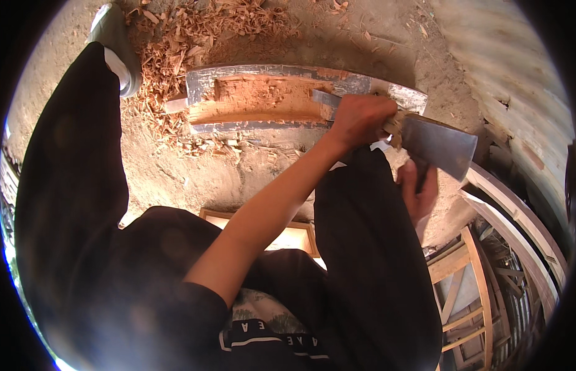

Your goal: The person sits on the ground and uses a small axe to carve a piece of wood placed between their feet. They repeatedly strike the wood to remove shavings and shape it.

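My left hand (365, 117) is closed around the head of an adze-like tool, by its splintered wooden collar (395, 128). The tool's wide, flat grey metal blade (442, 145) sticks out to the right of my fist, and a narrower metal strip (325, 98) shows on its left side. My right hand (419, 195) is just below the wide blade, beyond my right knee, with fingers raised and apart; the blade partly hides them, so contact is unclear. Behind the left hand lies a long curved piece of wood (257, 102), dark outside, with a hollowed orange-brown face.
Wood shavings (195, 43) cover the ground at the far left. A pale corrugated sheet wall (517, 80) rises at right, above curved timber strips (517, 229) and a wooden frame (480, 297). A light wooden box or frame (306, 234) lies behind my legs.
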### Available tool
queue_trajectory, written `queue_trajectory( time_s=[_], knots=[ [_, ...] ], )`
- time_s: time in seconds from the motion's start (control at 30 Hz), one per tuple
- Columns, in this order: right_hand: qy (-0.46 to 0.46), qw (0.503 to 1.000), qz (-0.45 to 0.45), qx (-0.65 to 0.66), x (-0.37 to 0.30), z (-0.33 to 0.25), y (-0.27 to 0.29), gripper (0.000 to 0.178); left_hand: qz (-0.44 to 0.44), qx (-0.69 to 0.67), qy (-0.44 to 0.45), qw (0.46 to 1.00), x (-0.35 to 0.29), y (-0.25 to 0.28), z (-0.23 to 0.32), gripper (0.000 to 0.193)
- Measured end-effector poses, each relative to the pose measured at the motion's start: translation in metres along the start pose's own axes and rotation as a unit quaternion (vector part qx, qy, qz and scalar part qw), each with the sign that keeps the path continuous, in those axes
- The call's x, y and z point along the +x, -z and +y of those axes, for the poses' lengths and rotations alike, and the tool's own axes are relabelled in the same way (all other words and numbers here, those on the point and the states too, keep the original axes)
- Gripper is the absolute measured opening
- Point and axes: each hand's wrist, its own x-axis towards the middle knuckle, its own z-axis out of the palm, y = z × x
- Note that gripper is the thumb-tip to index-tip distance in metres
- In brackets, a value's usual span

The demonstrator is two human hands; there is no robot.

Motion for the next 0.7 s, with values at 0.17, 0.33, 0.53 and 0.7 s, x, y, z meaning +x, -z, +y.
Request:
queue_trajectory(
  time_s=[0.17, 0.33, 0.53, 0.7],
  knots=[
    [-0.030, 0.983, 0.073, 0.166, -0.007, -0.035, 0.009, 0.034, 0.022, -0.016, -0.018, 0.999, 0.000, -0.002, 0.002, 0.027],
    [0.036, 0.999, 0.001, 0.030, -0.001, 0.010, 0.000, 0.034, 0.011, 0.014, -0.005, 1.000, 0.003, 0.004, 0.002, 0.026],
    [-0.005, 0.977, 0.115, 0.178, -0.011, -0.019, -0.002, 0.032, -0.015, -0.001, -0.013, 1.000, 0.005, 0.000, 0.007, 0.027],
    [-0.081, 0.989, -0.058, 0.106, 0.003, -0.011, 0.006, 0.033, -0.006, 0.022, -0.008, 1.000, -0.001, 0.007, -0.001, 0.025]
  ],
)
